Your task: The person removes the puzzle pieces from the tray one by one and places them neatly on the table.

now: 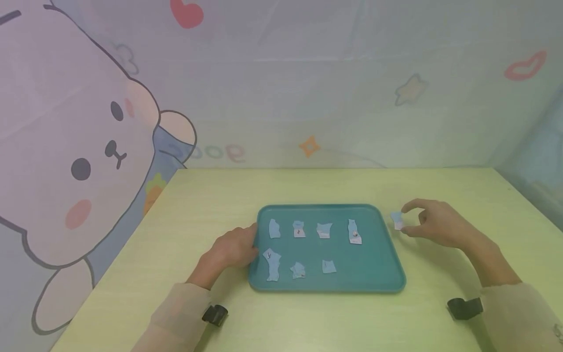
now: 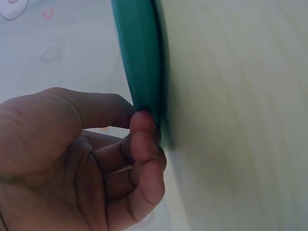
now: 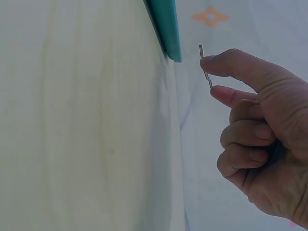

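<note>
My left hand (image 1: 233,247) grips the left edge of a teal tray (image 1: 378,264). In the left wrist view, its thumb and curled fingers meet at the tray's edge (image 2: 139,53). Beyond the tray's right side, my right hand (image 1: 442,225) pinches a small, thin, light-blue and white piece (image 1: 397,220) between thumb and index finger. The right wrist view shows that piece edge-on (image 3: 206,72), held off the table with the other fingers curled in. Several similar irregular pieces lie apart in two rows on the tray, among them a long one (image 1: 354,231) at the upper right.
The pale yellow table (image 1: 325,322) surrounds the tray. Behind it hangs a printed cloth (image 1: 281,88) with a cartoon bear (image 1: 88,146) at the left. A black wrist device (image 1: 215,315) sits by the left sleeve, another (image 1: 465,308) by the right.
</note>
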`<control>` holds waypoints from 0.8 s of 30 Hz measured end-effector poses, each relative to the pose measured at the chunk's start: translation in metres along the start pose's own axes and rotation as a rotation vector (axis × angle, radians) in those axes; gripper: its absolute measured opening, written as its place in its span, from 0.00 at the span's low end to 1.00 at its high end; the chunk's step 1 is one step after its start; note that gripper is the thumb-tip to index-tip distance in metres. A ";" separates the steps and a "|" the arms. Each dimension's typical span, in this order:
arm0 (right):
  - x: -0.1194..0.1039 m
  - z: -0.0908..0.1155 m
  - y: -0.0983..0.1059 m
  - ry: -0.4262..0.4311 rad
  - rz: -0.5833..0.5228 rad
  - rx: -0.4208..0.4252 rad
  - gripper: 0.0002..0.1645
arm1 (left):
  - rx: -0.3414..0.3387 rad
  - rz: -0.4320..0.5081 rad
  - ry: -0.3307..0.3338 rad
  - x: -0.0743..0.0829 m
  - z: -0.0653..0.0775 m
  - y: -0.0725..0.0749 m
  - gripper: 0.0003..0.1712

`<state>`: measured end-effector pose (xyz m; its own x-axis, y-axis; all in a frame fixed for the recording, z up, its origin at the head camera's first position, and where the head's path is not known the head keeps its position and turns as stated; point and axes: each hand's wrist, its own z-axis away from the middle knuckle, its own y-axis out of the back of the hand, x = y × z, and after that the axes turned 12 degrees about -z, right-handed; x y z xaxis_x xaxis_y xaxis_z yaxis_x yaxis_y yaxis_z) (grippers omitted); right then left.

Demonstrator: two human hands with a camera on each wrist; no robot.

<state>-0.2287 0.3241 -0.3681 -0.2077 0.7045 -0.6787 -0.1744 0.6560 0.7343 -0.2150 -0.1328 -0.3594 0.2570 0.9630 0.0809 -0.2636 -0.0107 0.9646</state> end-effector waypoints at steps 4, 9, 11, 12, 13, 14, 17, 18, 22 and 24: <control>0.003 -0.002 0.000 0.004 0.000 0.001 0.31 | 0.000 0.000 -0.004 0.000 0.000 0.001 0.39; 0.004 -0.006 0.001 0.006 0.003 0.009 0.31 | 0.000 -0.001 -0.007 0.000 0.000 0.001 0.38; 0.003 -0.008 0.000 0.001 0.003 0.010 0.31 | 0.000 0.000 -0.006 0.000 0.000 0.001 0.38; 0.003 -0.009 0.000 -0.001 0.002 0.009 0.31 | -0.001 0.000 -0.004 0.000 0.000 0.001 0.39; 0.003 -0.010 0.000 -0.005 -0.001 0.008 0.31 | -0.001 0.000 -0.003 0.000 0.000 0.001 0.39; 0.004 -0.011 0.000 -0.011 -0.003 0.006 0.31 | -0.001 0.000 -0.002 0.000 0.000 0.000 0.39; 0.006 -0.013 -0.002 -0.021 -0.008 0.002 0.32 | -0.003 0.000 0.000 0.000 0.000 0.000 0.38; 0.007 -0.014 -0.002 -0.022 -0.007 0.002 0.32 | -0.003 -0.001 0.001 0.000 0.000 -0.001 0.38; 0.011 -0.016 -0.003 -0.020 -0.003 0.002 0.32 | -0.003 -0.008 0.004 0.001 0.000 -0.001 0.38; 0.012 -0.017 -0.003 -0.017 -0.002 0.001 0.32 | -0.003 -0.009 0.006 0.001 0.001 -0.001 0.38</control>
<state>-0.2468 0.3264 -0.3784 -0.1906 0.7076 -0.6805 -0.1744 0.6577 0.7328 -0.2138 -0.1319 -0.3598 0.2534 0.9648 0.0701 -0.2638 -0.0007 0.9646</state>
